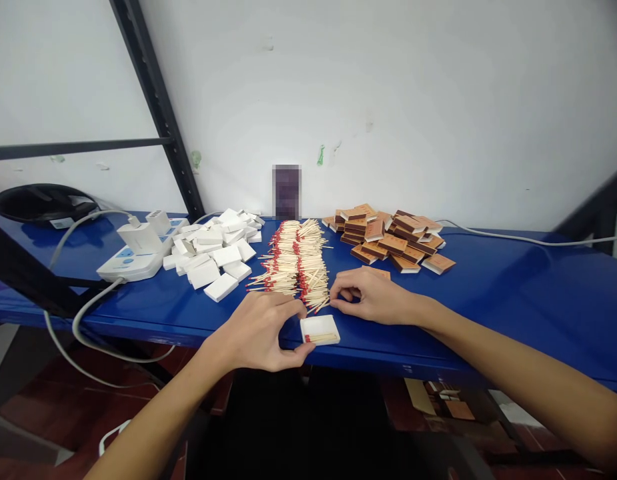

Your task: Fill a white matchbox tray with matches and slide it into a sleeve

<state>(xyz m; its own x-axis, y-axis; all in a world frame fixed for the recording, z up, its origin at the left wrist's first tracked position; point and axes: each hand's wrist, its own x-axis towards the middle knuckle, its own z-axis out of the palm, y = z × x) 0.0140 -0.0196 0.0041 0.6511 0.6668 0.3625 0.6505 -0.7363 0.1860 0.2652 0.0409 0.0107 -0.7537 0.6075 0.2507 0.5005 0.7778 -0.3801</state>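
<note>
Near the table's front edge lies a small white matchbox tray (321,323), its open side up, with a few red-headed matches (322,337) along its near side. My left hand (265,330) grips the tray's left end between thumb and fingers. Just beyond it is a long heap of loose matches (313,260) in two columns. My right hand (371,297) has its thumb and index finger closed together at the heap's near right edge, touching the stick ends. Whether a match is between those fingertips I cannot make out.
White matchbox trays (223,253) are piled left of the matches, and orange-brown matchbox sleeves (393,243) at the right, one partly behind my right hand. A power strip (138,257) with chargers and cables stands at the left by a black metal post (158,100). A wall closes the back.
</note>
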